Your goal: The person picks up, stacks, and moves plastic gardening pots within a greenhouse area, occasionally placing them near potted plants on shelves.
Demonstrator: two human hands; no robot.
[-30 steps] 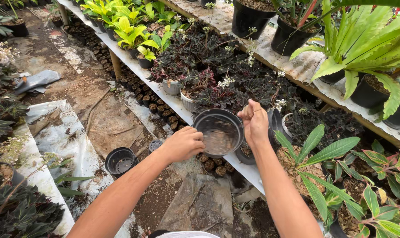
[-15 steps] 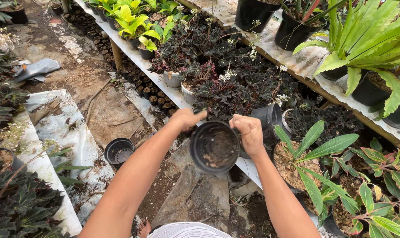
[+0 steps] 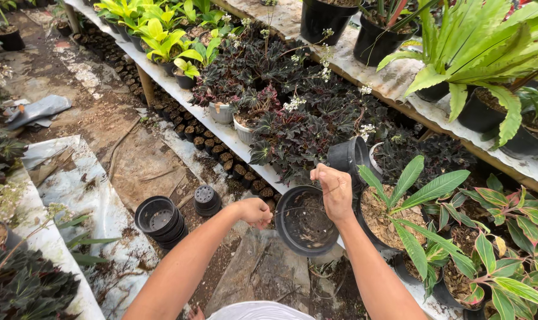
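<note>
Two long benches (image 3: 393, 83) run up the frame, crowded with dark-leaved plants (image 3: 304, 118) and yellow-green ones. Below them, near the bench edge, an empty black pot (image 3: 304, 220) hangs over the dirt floor, tilted toward the camera. Right hand (image 3: 335, 191) pinches its far rim; left hand (image 3: 256, 211) is clenched at the near rim, touching it. Stacked pots (image 3: 159, 220) sit on the floor, well apart. With only rim grips, the tilted pot could slip and drop.
</note>
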